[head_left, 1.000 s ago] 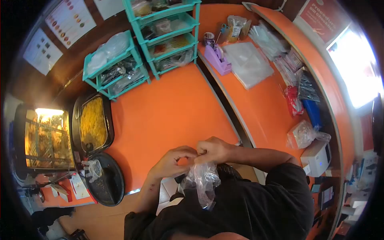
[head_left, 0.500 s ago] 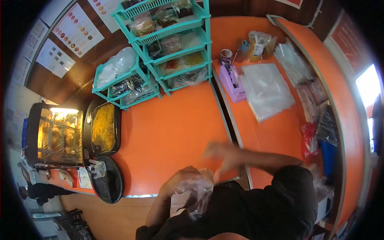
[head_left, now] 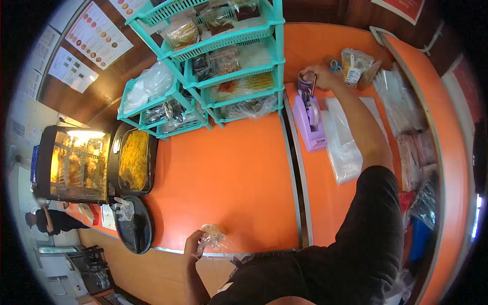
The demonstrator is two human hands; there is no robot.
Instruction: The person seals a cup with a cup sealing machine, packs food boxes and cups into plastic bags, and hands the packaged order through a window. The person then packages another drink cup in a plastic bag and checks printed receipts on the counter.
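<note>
My left hand (head_left: 193, 245) is closed on a clear plastic bag (head_left: 215, 241) at the front edge of the orange counter (head_left: 223, 178). Something pale brown shows in the top of that bag. My right arm is stretched far forward, and my right hand (head_left: 320, 77) is at the dark cup (head_left: 305, 81) behind the purple tape dispenser (head_left: 308, 123). Its fingers are at the cup's rim, around or beside a thin stick-like item; what they grip is too small to tell.
Turquoise racks (head_left: 234, 76) of packets stand at the back. A tray of yellow food (head_left: 133, 160), a lit glass case (head_left: 79, 163) and a black round tray (head_left: 134, 229) are at the left. Plastic sheets (head_left: 343, 147) lie right. Another person (head_left: 56, 219) is far left.
My right hand has left the bag and reached forward to the cup. My left hand has moved left with the bag. The view has shifted, and the other person shows more fully.
</note>
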